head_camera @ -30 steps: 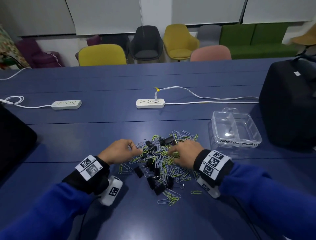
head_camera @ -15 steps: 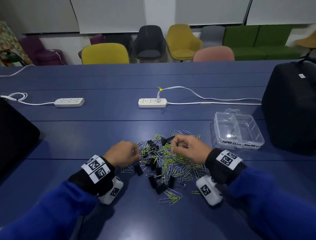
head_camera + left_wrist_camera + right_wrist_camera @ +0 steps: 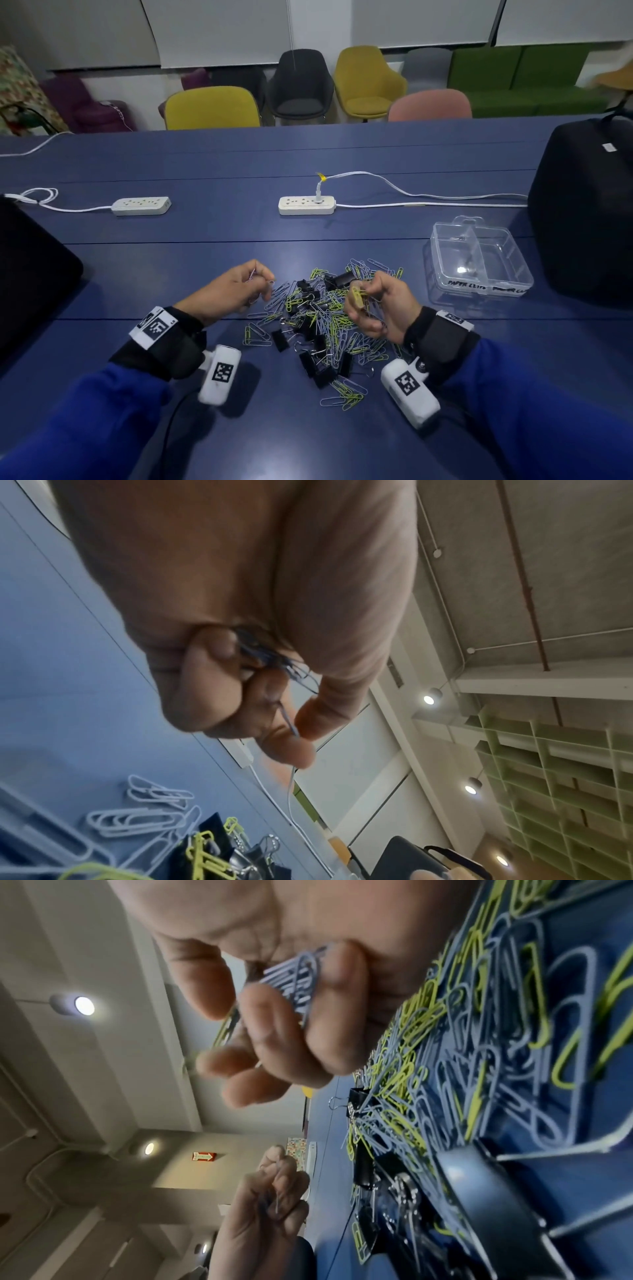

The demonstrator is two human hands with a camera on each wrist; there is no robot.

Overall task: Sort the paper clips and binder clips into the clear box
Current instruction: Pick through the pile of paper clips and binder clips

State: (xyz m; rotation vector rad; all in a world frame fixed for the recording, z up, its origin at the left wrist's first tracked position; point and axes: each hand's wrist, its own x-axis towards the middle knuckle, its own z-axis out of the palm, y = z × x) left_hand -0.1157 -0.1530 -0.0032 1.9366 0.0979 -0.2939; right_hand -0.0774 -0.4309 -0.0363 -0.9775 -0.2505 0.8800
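I am in the gathering step: both of my hands are lifted just above the mixed pile (image 3: 322, 318) of paper clips and black binder clips (image 3: 310, 363) on the blue counter (image 3: 239, 233), and each has a small catch of paper clips. My left hand (image 3: 233, 291) is curled, with several bluish paper clips (image 3: 270, 656) bunched against the palm and one more pinched between thumb and forefinger. My right hand (image 3: 376, 308) is curled too, its fingers closed round a bundle of grey-blue clips (image 3: 294, 985), with a yellow-green one pinched at the fingertips. No binder clip is in either hand, as far as I can tell

The clear box (image 3: 479, 260) sits open to my right, beyond the pile and just in front of a black bag (image 3: 582, 205). It has two compartments, and I see nothing in either yet; the near wall carries handwritten labels, the left reading "PAPER CLIPS", the right too blurred to read in full. So the sorting has barely started, I judge

Next I should carry both handfuls over to the box and let them go in the left, paper-clip side only. That calls for a firm hold on the way, since loose clips can slip out or drag tangled neighbours along, and for a careful release over the divider
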